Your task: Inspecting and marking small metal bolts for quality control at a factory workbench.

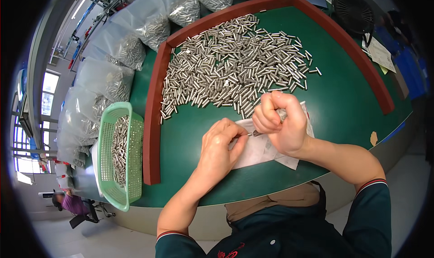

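Over a pale, crumpled cloth or paper sheet (pixel 253 156), my two hands nearly meet. My left hand (pixel 218 145) is closed in a pinch on a small metal pin (pixel 249 134), whose end points to the right. Closed like a fist, my right hand (pixel 284 122) grips a small tool whose dark tip (pixel 257 133) comes close to the pin; most of the tool is hidden in the palm, so its kind does not show. Beyond my hands spreads a large heap of short shiny metal pins (pixel 235 63) on the green tabletop (pixel 343 91).
A red-brown raised border (pixel 154 136) runs around the work area. At left stands a green plastic basket (pixel 103 154) holding metal pins. Clear bags of pins (pixel 129 52) line up behind the border. A black round fan-like object (pixel 352 13) sits at far right. A person (pixel 74 204) sits far left.
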Demonstrator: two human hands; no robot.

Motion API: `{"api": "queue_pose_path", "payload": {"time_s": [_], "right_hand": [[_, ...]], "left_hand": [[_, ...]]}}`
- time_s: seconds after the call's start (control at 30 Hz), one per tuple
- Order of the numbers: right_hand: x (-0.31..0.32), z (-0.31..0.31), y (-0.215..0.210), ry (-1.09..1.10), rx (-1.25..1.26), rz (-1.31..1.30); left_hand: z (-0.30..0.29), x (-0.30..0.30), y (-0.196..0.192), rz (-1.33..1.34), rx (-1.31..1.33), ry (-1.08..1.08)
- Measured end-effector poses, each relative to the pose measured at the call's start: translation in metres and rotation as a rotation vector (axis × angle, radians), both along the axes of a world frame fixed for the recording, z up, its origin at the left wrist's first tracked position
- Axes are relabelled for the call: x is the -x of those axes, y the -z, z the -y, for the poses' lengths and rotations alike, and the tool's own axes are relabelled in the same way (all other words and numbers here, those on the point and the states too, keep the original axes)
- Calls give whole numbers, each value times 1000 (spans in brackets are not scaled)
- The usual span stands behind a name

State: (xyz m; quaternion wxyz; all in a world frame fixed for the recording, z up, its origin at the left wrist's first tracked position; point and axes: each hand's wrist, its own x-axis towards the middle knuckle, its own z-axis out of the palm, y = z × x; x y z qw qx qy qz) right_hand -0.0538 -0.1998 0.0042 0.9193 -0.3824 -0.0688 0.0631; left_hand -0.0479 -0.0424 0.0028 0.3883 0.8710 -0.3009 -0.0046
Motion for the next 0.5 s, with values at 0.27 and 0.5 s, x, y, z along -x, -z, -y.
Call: {"api": "queue_pose_path", "payload": {"time_s": [0.27, 0.5], "right_hand": [[0, -2, 4, -11, 49, 46], [0, -2, 4, 0, 68, 64]], "left_hand": [[0, 1, -2, -11, -26, -14], [0, 1, -1, -12, -20, -17]]}}
